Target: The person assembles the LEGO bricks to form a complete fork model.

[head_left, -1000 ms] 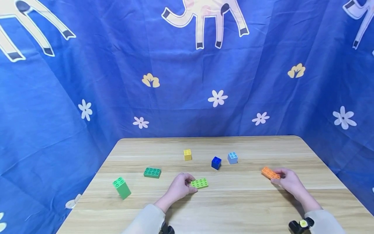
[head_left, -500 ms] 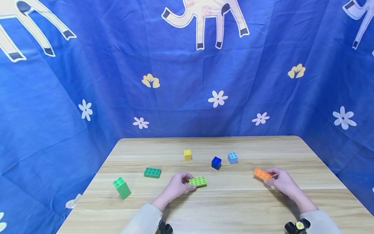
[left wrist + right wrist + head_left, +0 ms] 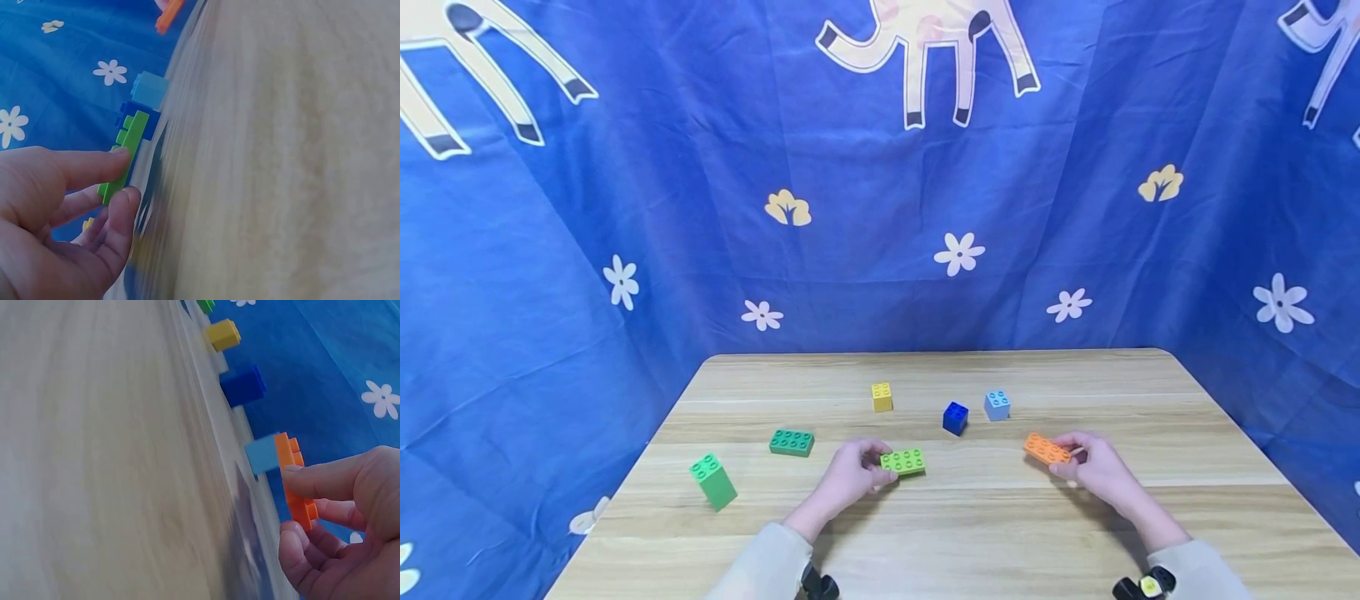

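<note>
"Over the wooden table (image 3: 970, 533), what does each hand have?"

"Near the middle, the left hand (image 3: 853, 477) pinches a lime brick (image 3: 902, 462) by its left end, thumb and fingers clamped on it, studs facing up."

"And the right hand (image 3: 1092, 468)?"

"Well apart from the left, over to the right. Its thumb and fingers are closed on the right end of an orange brick (image 3: 1047, 449), which points toward the lime one."

"Are those two bricks off the wood?"

"They look raised, with shadows below, but the wrist views are dim, so I wouldn't swear to it."

"What lies around them?"

"Farther back, a dark blue brick (image 3: 955, 418) just beside a light blue brick (image 3: 997, 406), and a yellow brick (image 3: 882, 397) to their left. Left of the left hand, a dark green brick (image 3: 792, 442) lies flat, and a tall green brick (image 3: 713, 482) stands nearer the table's left edge."

"Behind it all?"

"Blue cloth (image 3: 865, 275) printed with flowers."
</note>
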`<state>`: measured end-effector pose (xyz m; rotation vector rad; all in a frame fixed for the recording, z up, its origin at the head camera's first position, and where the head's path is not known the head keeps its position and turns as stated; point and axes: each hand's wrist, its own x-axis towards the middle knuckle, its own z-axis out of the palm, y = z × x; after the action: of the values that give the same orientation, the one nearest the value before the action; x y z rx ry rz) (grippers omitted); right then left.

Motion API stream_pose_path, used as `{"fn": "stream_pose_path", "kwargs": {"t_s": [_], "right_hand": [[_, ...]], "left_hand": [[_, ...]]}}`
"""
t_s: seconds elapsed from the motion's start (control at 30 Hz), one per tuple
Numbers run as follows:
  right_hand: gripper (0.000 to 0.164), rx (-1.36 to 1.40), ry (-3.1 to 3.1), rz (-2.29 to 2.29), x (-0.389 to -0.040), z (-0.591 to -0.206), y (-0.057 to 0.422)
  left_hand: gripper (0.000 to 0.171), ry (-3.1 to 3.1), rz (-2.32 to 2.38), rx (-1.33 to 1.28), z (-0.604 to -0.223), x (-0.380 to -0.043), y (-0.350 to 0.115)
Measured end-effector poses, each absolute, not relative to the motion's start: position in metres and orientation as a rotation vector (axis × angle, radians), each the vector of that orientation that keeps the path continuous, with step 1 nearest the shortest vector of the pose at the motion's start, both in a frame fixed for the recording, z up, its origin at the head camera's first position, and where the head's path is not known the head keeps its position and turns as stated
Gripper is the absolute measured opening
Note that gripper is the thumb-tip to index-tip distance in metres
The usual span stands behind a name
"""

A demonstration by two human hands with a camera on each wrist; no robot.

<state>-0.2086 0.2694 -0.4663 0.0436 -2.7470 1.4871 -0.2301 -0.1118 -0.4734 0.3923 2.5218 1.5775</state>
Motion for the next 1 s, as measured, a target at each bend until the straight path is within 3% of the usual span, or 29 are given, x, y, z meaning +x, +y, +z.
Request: {"fn": "stream_pose_path", "kwargs": {"t_s": [1.0], "right_hand": [[0.041, 0.334, -2.712, 1.573, -0.203, -0.473, 0.213]], "left_hand": [[0.038, 2.384, 1.659, 0.417, -0.472, -0.225, -0.105]]}}
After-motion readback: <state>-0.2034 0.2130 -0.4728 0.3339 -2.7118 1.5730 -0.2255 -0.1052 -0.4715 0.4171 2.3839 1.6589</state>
